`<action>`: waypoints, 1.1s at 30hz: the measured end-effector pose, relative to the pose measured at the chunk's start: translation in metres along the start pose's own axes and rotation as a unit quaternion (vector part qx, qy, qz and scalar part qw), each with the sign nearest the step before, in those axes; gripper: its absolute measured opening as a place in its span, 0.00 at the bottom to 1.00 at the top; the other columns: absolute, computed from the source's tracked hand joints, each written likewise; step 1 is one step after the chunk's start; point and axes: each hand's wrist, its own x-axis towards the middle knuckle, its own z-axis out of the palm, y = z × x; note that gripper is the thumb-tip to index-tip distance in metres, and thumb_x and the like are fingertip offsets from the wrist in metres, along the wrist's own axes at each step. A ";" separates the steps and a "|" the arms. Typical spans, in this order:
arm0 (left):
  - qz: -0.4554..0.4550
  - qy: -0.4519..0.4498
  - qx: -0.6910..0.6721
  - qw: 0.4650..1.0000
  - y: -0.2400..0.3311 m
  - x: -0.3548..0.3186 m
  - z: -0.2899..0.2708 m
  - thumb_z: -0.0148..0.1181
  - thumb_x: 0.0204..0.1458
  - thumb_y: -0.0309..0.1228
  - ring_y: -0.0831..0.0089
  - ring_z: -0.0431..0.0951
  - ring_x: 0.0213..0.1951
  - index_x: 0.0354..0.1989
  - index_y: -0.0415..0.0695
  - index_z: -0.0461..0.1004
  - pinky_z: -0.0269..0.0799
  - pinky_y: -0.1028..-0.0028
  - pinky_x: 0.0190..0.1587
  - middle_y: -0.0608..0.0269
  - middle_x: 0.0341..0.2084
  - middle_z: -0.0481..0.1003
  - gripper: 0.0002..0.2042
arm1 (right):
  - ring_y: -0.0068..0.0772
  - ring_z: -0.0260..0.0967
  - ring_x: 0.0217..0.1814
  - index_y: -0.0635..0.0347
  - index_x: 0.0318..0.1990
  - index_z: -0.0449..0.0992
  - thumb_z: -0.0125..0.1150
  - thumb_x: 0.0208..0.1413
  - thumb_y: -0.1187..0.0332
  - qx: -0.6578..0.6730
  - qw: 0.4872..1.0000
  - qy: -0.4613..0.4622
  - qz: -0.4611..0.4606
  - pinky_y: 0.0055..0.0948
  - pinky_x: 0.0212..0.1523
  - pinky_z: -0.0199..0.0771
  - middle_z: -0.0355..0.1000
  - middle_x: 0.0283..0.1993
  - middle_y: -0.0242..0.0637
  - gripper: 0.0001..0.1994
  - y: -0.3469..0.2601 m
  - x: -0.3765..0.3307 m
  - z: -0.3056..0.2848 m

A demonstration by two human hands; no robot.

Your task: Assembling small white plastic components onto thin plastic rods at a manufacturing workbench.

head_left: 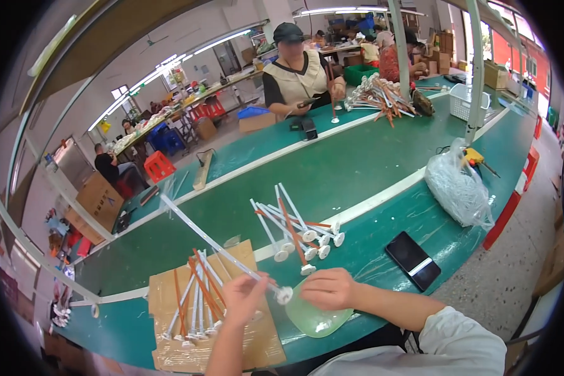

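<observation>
My left hand (243, 298) grips a long white rod (210, 241) near its lower end, the rod slanting up to the far left. A white round base (284, 295) sits at its near end, between my two hands. Just right of that base, my right hand (327, 289) is closed with its fingertips pressed together; anything in them is too small to make out. Beneath it lies a light green dish (318, 324). Several white and brown rods with round bases (197, 301) rest on a cardboard sheet (257, 351) to the left. More such rods (291, 225) lie beyond my hands.
A black phone (413, 261) lies at right on the green table. Behind it are a clear plastic bag (459, 191) and a yellow-handled tool (474, 156). Across the bench, a person (301, 81) handles a brown rod beside a rod pile (385, 97) and a white basket (469, 103).
</observation>
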 end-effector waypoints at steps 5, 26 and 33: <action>0.046 0.005 0.153 0.987 0.050 0.085 -0.014 0.64 0.56 0.20 0.73 0.82 0.36 0.38 0.32 0.81 0.80 0.73 0.39 0.56 0.36 0.82 0.04 | 0.36 0.78 0.33 0.58 0.31 0.79 0.70 0.38 0.77 -0.013 0.999 0.034 0.038 0.30 0.29 0.81 0.78 0.35 0.33 0.10 0.003 0.004 -0.018; 0.112 0.057 0.143 0.982 -0.027 0.323 -0.047 0.68 0.53 0.20 0.75 0.81 0.34 0.38 0.35 0.82 0.77 0.79 0.38 0.60 0.34 0.82 0.06 | 0.28 0.78 0.33 0.53 0.32 0.81 0.70 0.41 0.73 0.026 0.994 0.000 0.102 0.25 0.29 0.80 0.78 0.33 0.28 0.08 0.016 -0.006 -0.013; 0.007 0.200 0.031 0.979 0.000 0.327 -0.088 0.68 0.54 0.24 0.74 0.82 0.31 0.38 0.37 0.78 0.76 0.79 0.30 0.63 0.30 0.81 0.07 | 0.29 0.77 0.30 0.54 0.29 0.80 0.70 0.38 0.75 0.027 0.991 0.010 0.130 0.26 0.29 0.80 0.78 0.32 0.29 0.09 0.023 -0.001 -0.015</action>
